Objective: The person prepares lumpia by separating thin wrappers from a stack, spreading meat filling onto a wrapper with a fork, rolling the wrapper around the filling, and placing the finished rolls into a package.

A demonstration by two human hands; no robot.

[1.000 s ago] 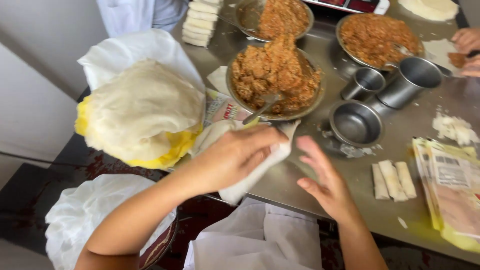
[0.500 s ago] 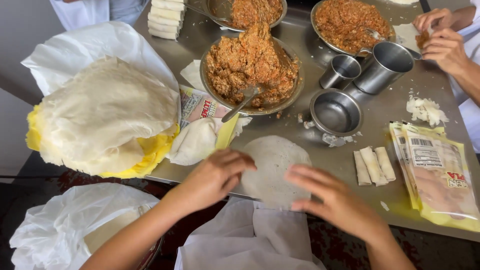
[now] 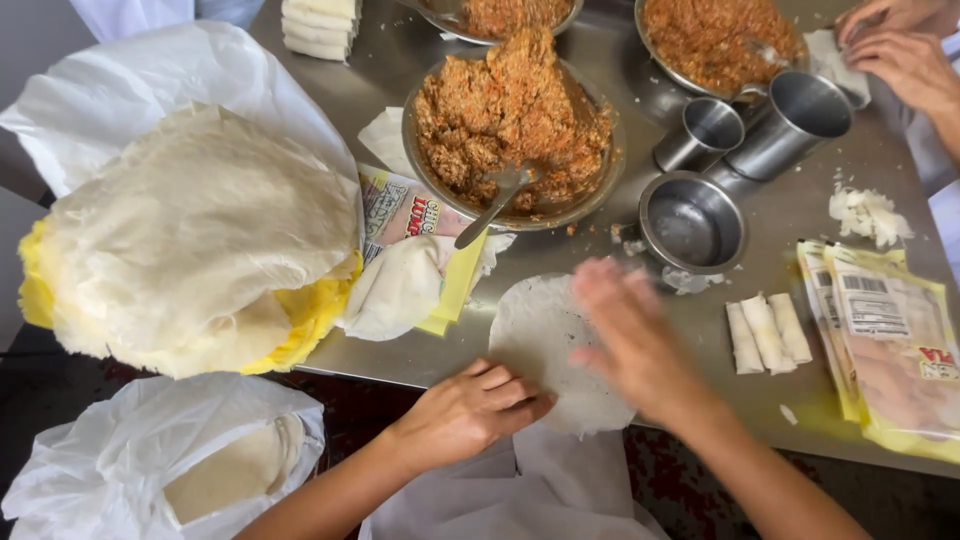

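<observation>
Wrapper (image 3: pixel 545 335), one thin round white sheet, lies flat on the worktop (image 3: pixel 780 225) at its near edge, partly overhanging it. The left hand (image 3: pixel 470 410) rests fingers-down on the sheet's near-left rim, pinning it without gripping. The right hand (image 3: pixel 635 345) is spread open over the right half, blurred, holding nothing. I judge the step to be laying and smoothing the sheet flat; filling looks like the move that follows, and it would call for a free hand to reach up to the spoon (image 3: pixel 495 205) while the sheet stays put on the edge.

Just above the sheet sits a wide metal plate (image 3: pixel 430 165) heaped with orange-brown minced filling (image 3: pixel 510 110), the spoon stuck into its near side. To its right stands a small metal bowl (image 3: pixel 692 222), which looks empty or holds only a little clear liquid; I cannot tell. Beyond are two metal cups (image 3: pixel 765 130), contents not visible. Two more plates of filling (image 3: pixel 715 35) sit at the far edge. Three finished rolls (image 3: pixel 765 333) lie right of the sheet, next to yellow packets (image 3: pixel 890 350). At the left a big stack of wrappers (image 3: pixel 190 240) sits on yellow plastic. Another person's hands (image 3: pixel 905 45) work at the far right corner.
</observation>
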